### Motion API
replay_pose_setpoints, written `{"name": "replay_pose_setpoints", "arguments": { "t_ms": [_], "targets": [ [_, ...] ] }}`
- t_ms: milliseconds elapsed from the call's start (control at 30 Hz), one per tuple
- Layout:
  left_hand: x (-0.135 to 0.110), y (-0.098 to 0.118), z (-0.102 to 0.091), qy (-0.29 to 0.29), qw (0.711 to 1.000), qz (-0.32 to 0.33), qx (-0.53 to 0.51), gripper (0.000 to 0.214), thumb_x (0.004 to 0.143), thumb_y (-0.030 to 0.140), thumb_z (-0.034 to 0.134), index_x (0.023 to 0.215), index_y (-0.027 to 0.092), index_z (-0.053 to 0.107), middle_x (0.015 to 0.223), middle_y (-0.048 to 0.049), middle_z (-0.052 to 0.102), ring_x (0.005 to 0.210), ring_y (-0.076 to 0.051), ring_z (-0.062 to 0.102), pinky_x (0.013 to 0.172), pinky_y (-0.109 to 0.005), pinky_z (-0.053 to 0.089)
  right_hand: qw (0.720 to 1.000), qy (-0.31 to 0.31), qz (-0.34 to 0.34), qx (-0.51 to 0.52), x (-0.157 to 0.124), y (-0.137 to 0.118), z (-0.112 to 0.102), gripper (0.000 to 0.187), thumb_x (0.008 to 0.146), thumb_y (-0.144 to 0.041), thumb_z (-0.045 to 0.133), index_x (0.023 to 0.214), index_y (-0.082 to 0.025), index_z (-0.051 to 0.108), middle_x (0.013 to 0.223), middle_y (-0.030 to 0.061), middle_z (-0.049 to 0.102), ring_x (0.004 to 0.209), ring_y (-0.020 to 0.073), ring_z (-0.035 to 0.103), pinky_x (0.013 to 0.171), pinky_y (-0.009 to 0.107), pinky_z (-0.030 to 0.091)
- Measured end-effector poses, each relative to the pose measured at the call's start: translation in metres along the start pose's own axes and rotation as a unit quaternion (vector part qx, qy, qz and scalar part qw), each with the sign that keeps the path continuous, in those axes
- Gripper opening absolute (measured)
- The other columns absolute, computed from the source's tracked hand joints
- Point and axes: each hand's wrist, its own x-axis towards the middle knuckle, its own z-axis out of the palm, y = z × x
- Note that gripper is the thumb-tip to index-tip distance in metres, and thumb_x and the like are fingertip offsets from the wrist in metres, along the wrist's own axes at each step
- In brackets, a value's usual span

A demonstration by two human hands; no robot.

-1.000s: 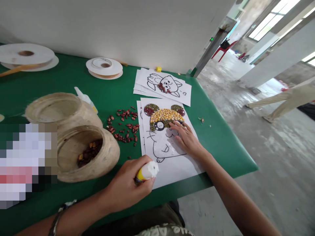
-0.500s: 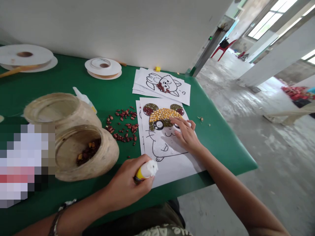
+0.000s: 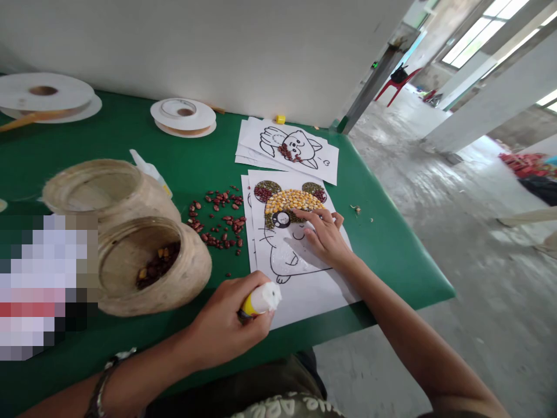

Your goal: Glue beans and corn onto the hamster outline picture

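Observation:
My left hand [image 3: 224, 325] is closed around a glue stick [image 3: 260, 299] with a yellow body and white tip, held over the near edge of the green table [image 3: 391, 244]. My right hand [image 3: 324, 235] lies on a cartoon animal drawing [image 3: 300, 290], fingers stretched flat over its face. The drawing's head is partly filled with yellow corn kernels [image 3: 292, 201] and dark beans in the ears. A glossy patch of glue shows on the paper beside my right fingers.
Loose red beans [image 3: 217, 223] lie left of the drawing. Two woven baskets [image 3: 143, 255] stand at the left, the nearer holding beans. Another drawing sheet [image 3: 289, 148] lies behind. Two tape reels [image 3: 183, 116] sit near the white wall. The table edge drops to concrete floor at right.
My right hand has slid slightly up the drawing toward the corn kernels. The left hand with the glue stick has stayed in place. A person walking at the far right has gone.

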Motion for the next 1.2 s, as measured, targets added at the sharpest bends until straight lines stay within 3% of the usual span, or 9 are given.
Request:
{"name": "replay_pose_setpoints", "arguments": {
  "t_ms": [300,600,867,1100,1200],
  "targets": [
    [0.0007,-0.0006,-0.0006,0.002,1.0,0.0,0.007,0.007,0.068,0.015,0.04,0.063,0.021,0.04,0.049,0.0087,0.038,0.044,-0.007,0.038,0.044,-0.019,0.029,1.0,-0.001,0.012,0.02,0.0004,0.0,-0.001,0.038,0.089,-0.034,0.022,0.121,-0.03,0.042,0.102,0.0012,0.062,0.099,0.0213,0.047,0.089,0.042,0.02],
    [0.0004,-0.0009,-0.0003,0.003,1.0,-0.004,0.009,0.007,0.068,0.015,0.04,0.064,0.021,0.041,0.05,0.0087,0.04,0.044,-0.007,0.039,0.045,-0.018,0.03,0.999,0.021,0.026,0.026,-0.0005,0.0014,-0.0003,0.036,0.089,-0.032,0.021,0.119,-0.028,0.041,0.111,0.0014,0.059,0.113,0.0189,0.044,0.1,0.043,0.013],
    [-0.0008,0.0007,-0.0005,0.003,1.0,-0.004,0.005,0.007,0.068,0.016,0.04,0.063,0.021,0.04,0.049,0.0087,0.039,0.043,-0.007,0.038,0.044,-0.018,0.03,1.0,-0.005,0.013,0.014,-0.0005,0.0,0.0017,0.033,0.089,-0.03,0.026,0.117,-0.028,0.042,0.115,0.0015,0.059,0.115,0.0183,0.045,0.103,0.046,0.003],
    [0.0006,-0.0009,-0.0004,0.008,1.0,0.011,0.01,0.008,0.068,0.014,0.041,0.064,0.021,0.041,0.049,0.0092,0.039,0.043,-0.007,0.038,0.043,-0.017,0.029,0.997,0.074,0.017,0.024,-0.0027,-0.0009,-0.0029,0.034,0.089,-0.032,0.02,0.111,-0.025,0.045,0.108,0.0031,0.062,0.108,0.0176,0.051,0.1,0.041,0.012],
    [0.0006,-0.0004,-0.0005,0.001,1.0,0.005,0.011,0.008,0.068,0.014,0.041,0.063,0.021,0.04,0.049,0.009,0.039,0.043,-0.007,0.038,0.044,-0.018,0.03,0.997,0.057,0.027,0.033,-0.0027,-0.0017,-0.0039,0.031,0.088,-0.03,0.021,0.103,-0.025,0.048,0.102,0.0011,0.065,0.1,0.0173,0.056,0.099,0.04,0.013]
  ]
}}
